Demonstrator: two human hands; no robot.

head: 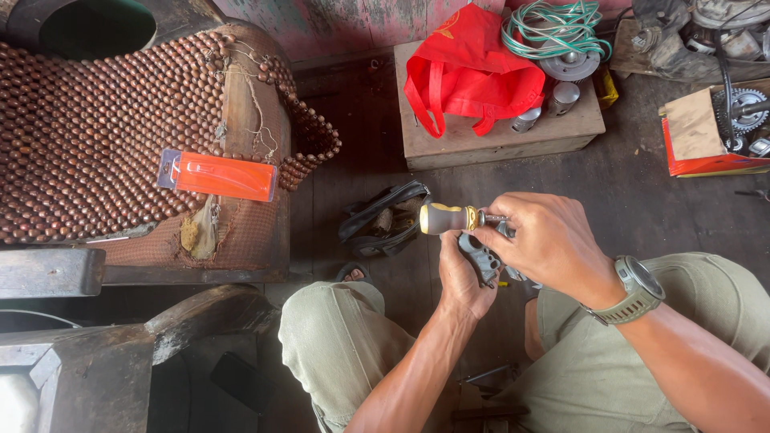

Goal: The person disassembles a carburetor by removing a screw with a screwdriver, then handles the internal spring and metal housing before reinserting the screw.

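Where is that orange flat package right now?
In the head view the orange flat package lies on the left, on the brown beaded seat cover, well apart from both hands and left of the wooden box with the red bag.

One head camera, looking steeply down and close over the fingers (513,228), knees just below them, floor (642,200) beyond.
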